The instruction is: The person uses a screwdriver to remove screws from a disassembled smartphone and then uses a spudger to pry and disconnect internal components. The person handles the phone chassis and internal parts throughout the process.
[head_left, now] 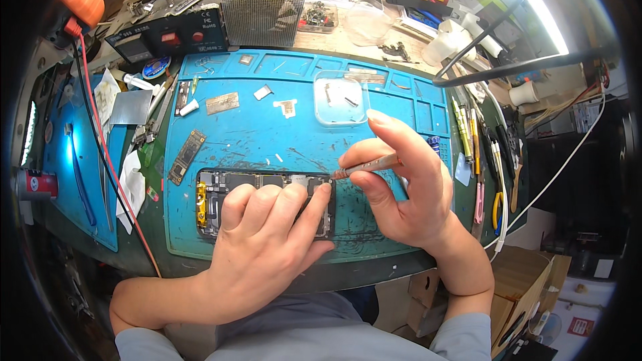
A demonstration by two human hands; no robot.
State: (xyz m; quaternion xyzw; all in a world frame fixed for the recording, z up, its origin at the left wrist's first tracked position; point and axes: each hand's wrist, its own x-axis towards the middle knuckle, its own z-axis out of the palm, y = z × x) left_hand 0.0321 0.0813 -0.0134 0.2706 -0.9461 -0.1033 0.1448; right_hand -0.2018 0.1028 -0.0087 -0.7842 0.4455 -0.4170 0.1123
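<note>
Phone [249,178] under left grip [264,244], tool [369,165] in right [416,194]

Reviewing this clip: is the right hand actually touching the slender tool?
Touching. The head view shows the right hand pinching the slender tool, its shaft held between the thumb and a finger.

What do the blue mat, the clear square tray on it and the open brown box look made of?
Blue mat: probably rubber or silicone, mostly matte, with moulded compartments and dark scuffs.
Clear square tray: likely plastic, glossy; the blue shows through.
Open brown box: apparently cardboard, matte, with thin flaps.
</note>
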